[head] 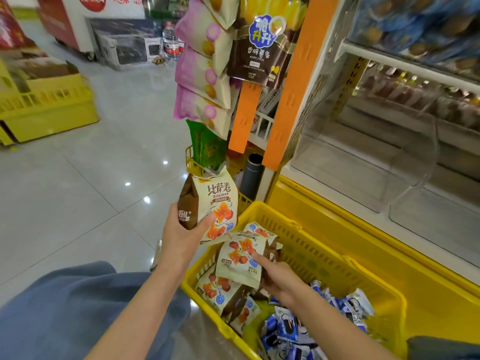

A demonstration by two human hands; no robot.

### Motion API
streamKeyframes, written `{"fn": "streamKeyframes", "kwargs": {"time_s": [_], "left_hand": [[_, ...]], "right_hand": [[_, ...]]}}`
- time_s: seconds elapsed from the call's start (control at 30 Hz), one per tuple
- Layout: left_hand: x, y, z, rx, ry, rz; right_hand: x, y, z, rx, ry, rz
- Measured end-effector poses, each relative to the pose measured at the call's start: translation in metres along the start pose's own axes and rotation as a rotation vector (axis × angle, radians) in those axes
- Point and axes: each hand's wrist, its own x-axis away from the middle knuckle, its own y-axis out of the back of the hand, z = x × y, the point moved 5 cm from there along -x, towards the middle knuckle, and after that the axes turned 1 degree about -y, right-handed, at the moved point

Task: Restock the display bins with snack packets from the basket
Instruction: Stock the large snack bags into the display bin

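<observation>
A yellow plastic basket stands on the floor at lower right, holding cream-and-brown snack packets and several small blue-and-white packets. My left hand is shut on one cream-and-brown packet, held upright above the basket's left corner. My right hand grips another of these packets just above the basket, index finger stretched across its front. Clear plastic display bins sit on the shelf to the right, above the basket; the near ones look bare inside.
An orange upright post carries hanging pink, green and brown snack bags. A yellow shelf base runs behind the basket. Yellow crates stand at far left across the grey tiled floor. My blue trouser leg is at lower left.
</observation>
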Motion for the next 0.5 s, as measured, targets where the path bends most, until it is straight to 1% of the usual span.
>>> {"fn": "streamKeyframes", "kwargs": {"time_s": [0.1, 0.17, 0.3, 0.37, 0.5], "left_hand": [[0.004, -0.002, 0.0, -0.1, -0.032, -0.037], [0.008, -0.011, -0.002, -0.142, -0.042, -0.031], [0.027, -0.047, -0.016, -0.14, -0.052, 0.055], [0.037, -0.068, -0.026, -0.116, -0.057, 0.117], [0.053, -0.1, -0.052, -0.101, -0.113, 0.178]], "right_hand": [[0.029, 0.023, 0.026, 0.056, 0.14, -0.035], [0.049, 0.044, 0.045, 0.053, 0.223, -0.07], [0.086, 0.08, 0.074, -0.011, 0.378, -0.099], [0.101, 0.093, 0.081, -0.047, 0.435, -0.079], [0.126, 0.116, 0.089, -0.004, 0.485, -0.017]]}}
